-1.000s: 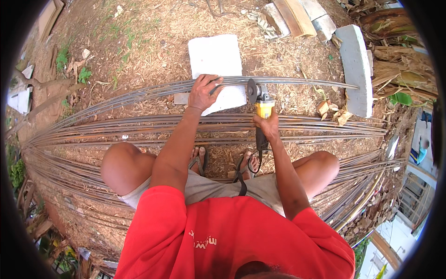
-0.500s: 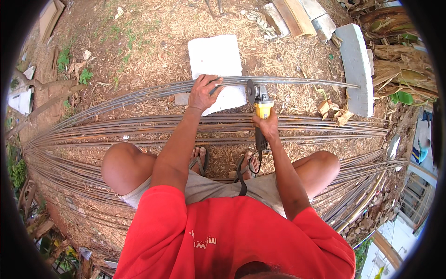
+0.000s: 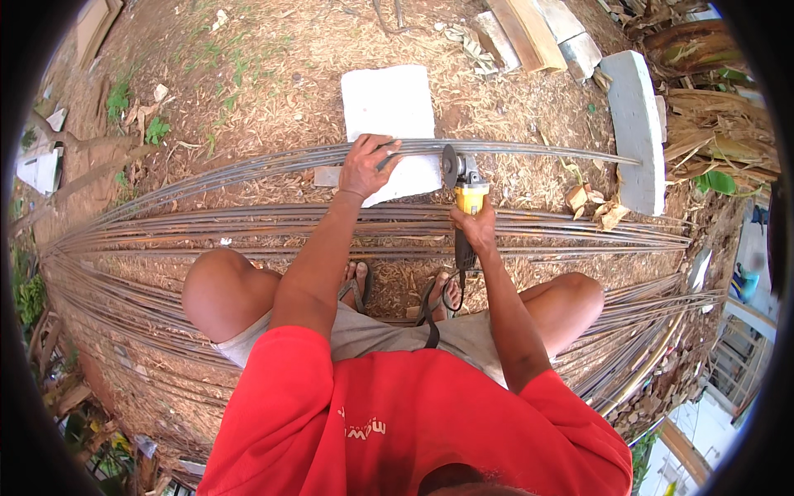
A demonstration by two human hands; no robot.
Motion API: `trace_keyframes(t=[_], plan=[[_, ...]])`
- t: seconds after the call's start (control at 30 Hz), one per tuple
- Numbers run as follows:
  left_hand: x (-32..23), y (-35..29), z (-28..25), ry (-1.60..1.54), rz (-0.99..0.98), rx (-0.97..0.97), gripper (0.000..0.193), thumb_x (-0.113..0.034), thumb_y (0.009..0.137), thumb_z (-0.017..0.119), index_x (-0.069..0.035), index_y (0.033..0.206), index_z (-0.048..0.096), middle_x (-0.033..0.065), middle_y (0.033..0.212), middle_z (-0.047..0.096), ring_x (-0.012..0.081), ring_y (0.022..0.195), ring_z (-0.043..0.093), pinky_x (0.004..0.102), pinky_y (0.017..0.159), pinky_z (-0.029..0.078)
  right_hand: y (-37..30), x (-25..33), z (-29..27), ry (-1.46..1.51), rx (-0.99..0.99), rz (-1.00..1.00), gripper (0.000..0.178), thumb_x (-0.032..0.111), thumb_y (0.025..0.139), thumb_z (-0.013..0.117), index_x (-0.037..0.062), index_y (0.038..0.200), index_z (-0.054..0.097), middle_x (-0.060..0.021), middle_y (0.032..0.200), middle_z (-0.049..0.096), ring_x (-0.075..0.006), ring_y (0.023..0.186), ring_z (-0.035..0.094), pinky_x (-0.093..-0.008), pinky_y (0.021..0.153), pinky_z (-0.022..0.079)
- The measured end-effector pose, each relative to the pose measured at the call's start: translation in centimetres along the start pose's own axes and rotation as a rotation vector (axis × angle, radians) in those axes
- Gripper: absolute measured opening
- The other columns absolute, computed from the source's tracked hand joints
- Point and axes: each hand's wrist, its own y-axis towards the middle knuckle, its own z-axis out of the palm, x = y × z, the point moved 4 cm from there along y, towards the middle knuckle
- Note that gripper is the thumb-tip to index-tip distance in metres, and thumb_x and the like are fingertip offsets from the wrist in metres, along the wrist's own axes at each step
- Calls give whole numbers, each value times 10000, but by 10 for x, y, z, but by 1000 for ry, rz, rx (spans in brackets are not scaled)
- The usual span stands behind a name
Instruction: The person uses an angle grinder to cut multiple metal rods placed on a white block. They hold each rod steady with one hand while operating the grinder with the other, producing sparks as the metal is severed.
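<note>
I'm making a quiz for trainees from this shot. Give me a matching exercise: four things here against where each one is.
Things:
1. left hand
2. right hand
3. white slab
4. grey concrete block

Places:
a. around the yellow angle grinder
b. under the rods' right end
c. pressing on the bundle of steel rods
d. on the ground beneath the rods, by the cutting disc

Pairs: 1-c, 2-a, 3-d, 4-b
</note>
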Motion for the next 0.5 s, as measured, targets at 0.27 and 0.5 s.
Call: trace_keyframes(t=[0.27, 0.5], plan=[[-1, 0, -1, -28, 18, -29, 299, -229, 923, 910, -138, 1204, 867, 35, 1227, 775, 265, 1167, 692, 414, 1017, 617, 5, -13, 3, 88, 55, -21, 509, -66, 879, 823, 3, 1312, 564, -51, 989, 697, -151, 760, 666, -312, 610, 551], [1, 0, 0, -53, 21, -35, 294, -225, 921, 911, -127, 1195, 870, 35, 1239, 771, 269, 1167, 690, 417, 1029, 608, 6, -11, 5, 47, 49, -8, 492, -109, 902, 791, 43, 1308, 557, -37, 954, 676, -139, 694, 630, -301, 564, 504]])
